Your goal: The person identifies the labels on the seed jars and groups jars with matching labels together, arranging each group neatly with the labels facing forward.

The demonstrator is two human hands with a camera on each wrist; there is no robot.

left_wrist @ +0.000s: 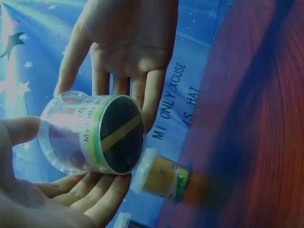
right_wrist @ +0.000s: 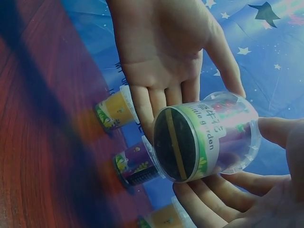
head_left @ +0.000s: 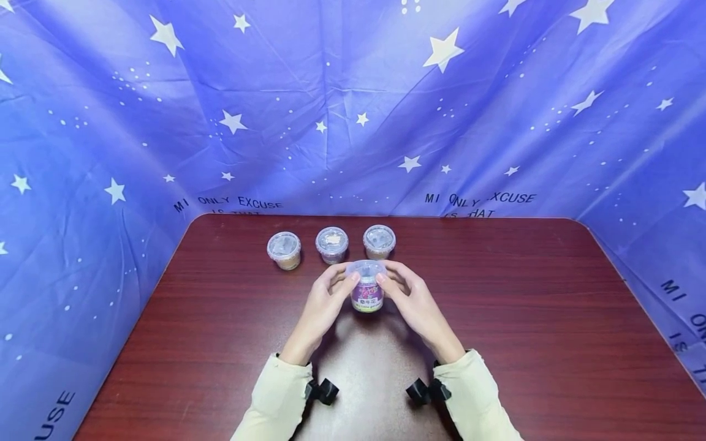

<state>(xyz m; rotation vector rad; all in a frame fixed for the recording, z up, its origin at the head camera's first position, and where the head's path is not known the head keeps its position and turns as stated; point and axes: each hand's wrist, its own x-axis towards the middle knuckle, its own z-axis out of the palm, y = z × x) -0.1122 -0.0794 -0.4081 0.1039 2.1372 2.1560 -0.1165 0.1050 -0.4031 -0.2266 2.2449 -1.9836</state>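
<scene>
A clear plastic cup [head_left: 368, 300] with a purple label marked "little garden" is held off the table between both hands. My left hand [head_left: 328, 300] grips it from the left, and my right hand [head_left: 409, 297] from the right. Both thumbs press near the rim on the side facing me, and the other fingers curve around the sides. The wrist views show the cup's underside [left_wrist: 122, 135], dark with a tan strip across it. In the right wrist view, the label [right_wrist: 209, 137] also carries flowers and characters. Whether a lid covers the cup is hard to tell.
Three similar lidded cups stand in a row behind my hands: a left one [head_left: 284, 251], a middle one [head_left: 332, 245] and a right one [head_left: 379, 242]. They rest on a dark red wooden table [head_left: 524, 306]. A blue star-patterned cloth [head_left: 353, 92] hangs around the table's back and sides.
</scene>
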